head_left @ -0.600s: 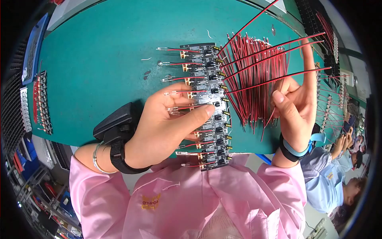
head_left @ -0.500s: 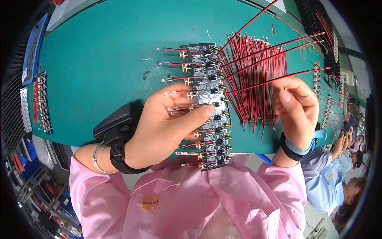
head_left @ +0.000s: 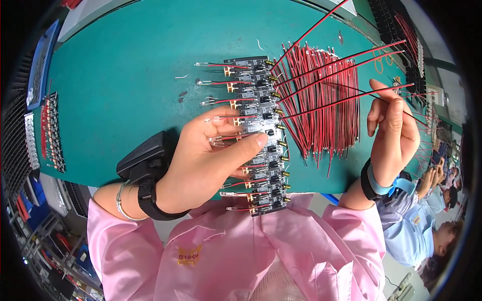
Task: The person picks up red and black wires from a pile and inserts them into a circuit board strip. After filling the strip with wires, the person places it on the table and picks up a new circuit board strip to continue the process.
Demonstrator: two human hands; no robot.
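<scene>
My left hand (head_left: 206, 163) grips a long strip of joined circuit boards (head_left: 273, 190), thumb on its face and fingers behind it. Short red-and-black leads with small clear tips (head_left: 213, 119) stick out along the strip's left side. On its right edge sit small black-and-gold cylindrical parts, and several long red-black wires (head_left: 346, 104) run out from its upper half. Raised to the right of a wire bundle, my right hand (head_left: 394, 125) pinches a thin dark wire (head_left: 351, 89) between thumb and forefinger; the wire slants across the bundle's upper part.
The bundle of red-black wires (head_left: 321, 110) lies fanned on the green mat (head_left: 120, 90). More wired board strips lie at the far left (head_left: 52, 130) and far right. Orange rubber bands (head_left: 381, 62) rest at upper right. Co-workers in blue (head_left: 401, 236) sit at the right.
My right hand has moved right and a little down, away from the bundle's edge, with a dark wire now showing in its pinch. My left hand and the strip have barely shifted.
</scene>
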